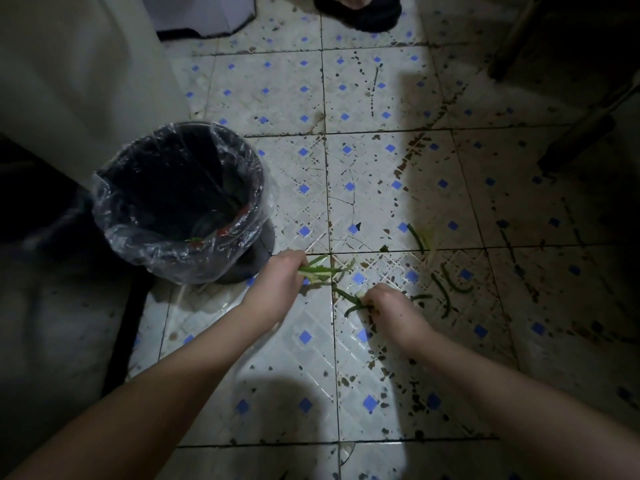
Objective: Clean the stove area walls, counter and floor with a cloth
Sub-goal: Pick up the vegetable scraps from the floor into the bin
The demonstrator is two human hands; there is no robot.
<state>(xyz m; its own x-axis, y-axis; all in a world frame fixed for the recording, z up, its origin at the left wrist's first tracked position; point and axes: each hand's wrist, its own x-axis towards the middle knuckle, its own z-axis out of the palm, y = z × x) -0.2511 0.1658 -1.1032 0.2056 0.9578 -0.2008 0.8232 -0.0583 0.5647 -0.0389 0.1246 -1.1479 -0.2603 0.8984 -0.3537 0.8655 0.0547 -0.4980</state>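
Observation:
Both my arms reach down to a dirty white tiled floor [311,358] with blue diamonds and dark stains. My left hand [277,278] grips a bunch of green vegetable scraps [320,270] just right of the bin. My right hand [388,303] pinches other green stalks [349,301] lying on the tile. More green scraps [446,289] lie scattered to the right of my right hand, and one piece [417,237] lies farther up. No cloth is in view.
A dark bin [180,202] lined with a clear plastic bag stands at the left, with a bit of waste inside. A pale cabinet side [69,81] rises behind it. A dark shoe [360,12] shows at the top. Dark furniture legs [575,143] stand at the right.

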